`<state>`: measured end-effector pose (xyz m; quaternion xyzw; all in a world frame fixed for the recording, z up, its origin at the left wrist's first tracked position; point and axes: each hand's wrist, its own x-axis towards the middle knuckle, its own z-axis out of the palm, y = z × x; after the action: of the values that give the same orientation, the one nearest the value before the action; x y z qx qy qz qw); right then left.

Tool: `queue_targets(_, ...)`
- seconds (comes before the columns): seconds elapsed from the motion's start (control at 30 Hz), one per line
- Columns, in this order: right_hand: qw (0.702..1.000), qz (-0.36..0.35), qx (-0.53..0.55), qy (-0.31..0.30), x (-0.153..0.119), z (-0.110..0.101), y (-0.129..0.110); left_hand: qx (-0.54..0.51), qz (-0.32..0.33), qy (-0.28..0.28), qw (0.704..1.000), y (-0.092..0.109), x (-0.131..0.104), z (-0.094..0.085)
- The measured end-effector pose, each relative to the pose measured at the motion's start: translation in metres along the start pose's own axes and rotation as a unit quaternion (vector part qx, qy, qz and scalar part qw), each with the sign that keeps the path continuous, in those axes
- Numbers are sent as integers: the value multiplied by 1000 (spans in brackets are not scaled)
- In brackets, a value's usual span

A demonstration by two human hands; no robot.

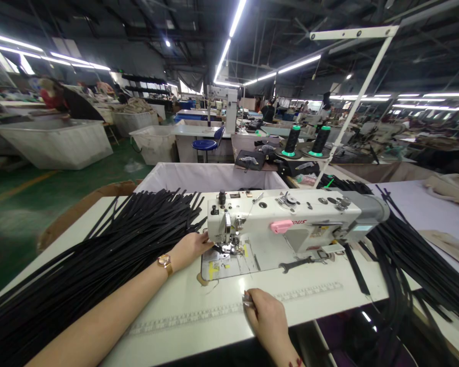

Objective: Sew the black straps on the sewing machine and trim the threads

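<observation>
At the white sewing machine (248,214), my left hand (189,251) reaches in from the left, fingers pinched close beside the presser foot (235,248). A black strap (219,249) shows between those fingertips and the foot; its far end is hidden. My right hand (268,312) is closed above the front of the table (214,326), over a printed ruler strip (199,315). Out of its thumb side pokes a small shiny metal piece (248,299), whose kind I cannot make out. A heap of long black straps (137,244) lies left of the machine, under and beyond my left forearm.
More black straps (413,255) hang over the table's right side. A wrench (296,264) lies beneath the machine arm. Behind stand two black thread cones (291,141), a thread stand (361,97) and a pale-lined bin (214,176). White carts (57,145) occupy the floor at left.
</observation>
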<state>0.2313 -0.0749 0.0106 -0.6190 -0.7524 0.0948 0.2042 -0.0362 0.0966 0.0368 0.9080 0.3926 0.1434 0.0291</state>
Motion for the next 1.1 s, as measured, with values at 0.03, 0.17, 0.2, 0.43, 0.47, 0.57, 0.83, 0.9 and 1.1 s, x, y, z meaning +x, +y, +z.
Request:
queue_targets(0.03, 1000, -1, -2, 3, 0, 0, 0, 2, 3, -2, 1000, 1, -1, 1)
queue_targets(0.17, 1000, 5, -7, 12, 0, 0, -1, 7, 19, -9, 1000, -1, -1, 1)
queue_targets(0.2, 1000, 6, -7, 11, 0, 1, 0, 9, 23, -11, 1000, -2, -1, 1)
queue_targets(0.43, 1000, -1, -6, 5, -1, 5, 3, 38, 68, -31, 996, 3, -17, 6)
queue_targets(0.47, 1000, -1, -6, 3, -1, 5, 3, 43, 75, -32, 996, 7, -21, 8)
queue_targets(0.57, 1000, 1, -2, -1, -1, 5, 3, 56, 61, -33, 996, 22, -30, 13)
queue_targets(0.83, 1000, 4, -8, 6, -1, 5, 3, 78, 28, -40, 996, 37, -31, 15)
queue_targets(0.9, 1000, 3, -8, 8, -1, 6, 3, 66, 28, -39, 997, 35, -31, 15)
queue_targets(1.1, 1000, 0, -4, 5, -1, 5, 3, 107, -24, -90, 990, 51, -27, 10)
